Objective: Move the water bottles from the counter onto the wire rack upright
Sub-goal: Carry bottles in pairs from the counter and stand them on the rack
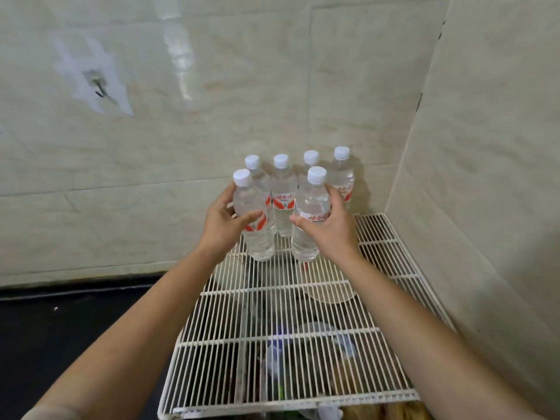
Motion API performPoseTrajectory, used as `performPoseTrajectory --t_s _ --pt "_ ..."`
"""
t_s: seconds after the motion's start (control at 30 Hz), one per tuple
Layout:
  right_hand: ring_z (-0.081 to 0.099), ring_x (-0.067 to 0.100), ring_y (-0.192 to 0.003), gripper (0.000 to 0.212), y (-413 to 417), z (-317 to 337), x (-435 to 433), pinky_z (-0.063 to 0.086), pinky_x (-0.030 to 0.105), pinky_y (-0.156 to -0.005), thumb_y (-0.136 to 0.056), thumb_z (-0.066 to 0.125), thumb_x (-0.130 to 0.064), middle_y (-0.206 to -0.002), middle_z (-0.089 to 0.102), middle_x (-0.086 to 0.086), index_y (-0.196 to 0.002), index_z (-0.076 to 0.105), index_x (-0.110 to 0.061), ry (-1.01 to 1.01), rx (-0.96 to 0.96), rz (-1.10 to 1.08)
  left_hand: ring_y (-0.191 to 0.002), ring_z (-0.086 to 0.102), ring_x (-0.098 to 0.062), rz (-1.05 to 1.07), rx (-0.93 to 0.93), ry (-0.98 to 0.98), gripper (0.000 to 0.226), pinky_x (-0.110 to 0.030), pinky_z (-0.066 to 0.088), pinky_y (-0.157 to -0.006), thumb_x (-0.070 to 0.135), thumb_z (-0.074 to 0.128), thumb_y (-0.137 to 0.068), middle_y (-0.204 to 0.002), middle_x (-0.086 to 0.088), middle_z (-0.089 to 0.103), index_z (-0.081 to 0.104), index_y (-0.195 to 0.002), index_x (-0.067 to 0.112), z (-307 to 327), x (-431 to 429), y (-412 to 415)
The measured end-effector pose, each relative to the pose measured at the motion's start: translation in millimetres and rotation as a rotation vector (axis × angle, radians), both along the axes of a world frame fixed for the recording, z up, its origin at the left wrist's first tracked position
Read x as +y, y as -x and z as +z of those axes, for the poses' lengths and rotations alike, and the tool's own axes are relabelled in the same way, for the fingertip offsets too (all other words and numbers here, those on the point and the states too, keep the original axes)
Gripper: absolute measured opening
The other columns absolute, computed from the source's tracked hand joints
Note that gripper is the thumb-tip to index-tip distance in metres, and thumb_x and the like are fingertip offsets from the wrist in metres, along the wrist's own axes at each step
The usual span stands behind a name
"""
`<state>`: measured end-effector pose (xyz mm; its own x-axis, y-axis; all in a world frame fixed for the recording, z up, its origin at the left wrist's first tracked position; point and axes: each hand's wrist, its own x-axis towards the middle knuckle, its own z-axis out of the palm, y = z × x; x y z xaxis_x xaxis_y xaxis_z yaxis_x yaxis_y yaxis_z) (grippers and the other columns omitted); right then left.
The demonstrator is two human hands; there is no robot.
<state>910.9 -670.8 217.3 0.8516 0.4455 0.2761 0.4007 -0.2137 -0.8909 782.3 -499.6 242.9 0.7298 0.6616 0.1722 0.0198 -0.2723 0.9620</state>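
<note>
Bottles [254, 221] [309, 219] upright on rack [303, 328] | both hands [224, 222] [328, 224] gripping

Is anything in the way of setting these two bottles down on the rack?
Nothing visible. The left hand and right hand each hold a bottle over bare wire rack, in front of four standing bottles.

White wire rack [303, 338] set in the tiled corner, seen from above my arms. Six clear water bottles with white caps stand upright at its far end: four in a back row [283, 201], two in front [256, 225] [309, 225]. The near grid is bare.
</note>
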Motion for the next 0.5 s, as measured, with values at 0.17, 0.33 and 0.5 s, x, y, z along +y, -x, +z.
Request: performPoseTrajectory --t_s 0.17,0.33,0.5 --pt "0.054 0.013 -0.128 0.098 6.3 -8.2 29.6 0.049 0.043 -0.105 -0.068 0.084 -0.059 -0.146 0.052 -0.010 -0.150 0.034 -0.036 0.025 0.013 0.057 -0.113 0.068 -0.011 -0.143 0.032 -0.031 0.071 -0.036 0.058 -0.094 0.001 0.074 -0.087 -0.123 0.015 0.070 0.048 -0.142 0.037 -17.4 22.0 -10.7" --pt "0.059 0.011 -0.123 0.100 8.4 -33.7 34.5 0.050 0.037 -0.102 -0.069 0.078 -0.067 -0.143 0.056 -0.010 -0.151 0.028 -0.041 0.205 0.015 0.115 -0.119 0.064 -0.009 -0.115 0.100 -0.039 0.090 -0.032 0.057 -0.093 0.029 0.086 -0.078 -0.132 0.007 0.065 0.035 -0.153 0.033 -38.4 38.3 -7.3" --pt "0.059 0.014 -0.123 0.088 5.4 -59.5 28.7 0.054 0.046 -0.101 -0.067 0.083 -0.059 -0.136 0.060 -0.009 -0.141 0.041 -0.036 0.355 0.072 0.110 -0.112 0.062 -0.010 -0.109 0.326 -0.029 0.072 -0.028 0.054 -0.092 0.022 0.084 -0.080 -0.134 0.004 0.062 0.049 -0.142 0.018 -73.9 27.5 3.4"
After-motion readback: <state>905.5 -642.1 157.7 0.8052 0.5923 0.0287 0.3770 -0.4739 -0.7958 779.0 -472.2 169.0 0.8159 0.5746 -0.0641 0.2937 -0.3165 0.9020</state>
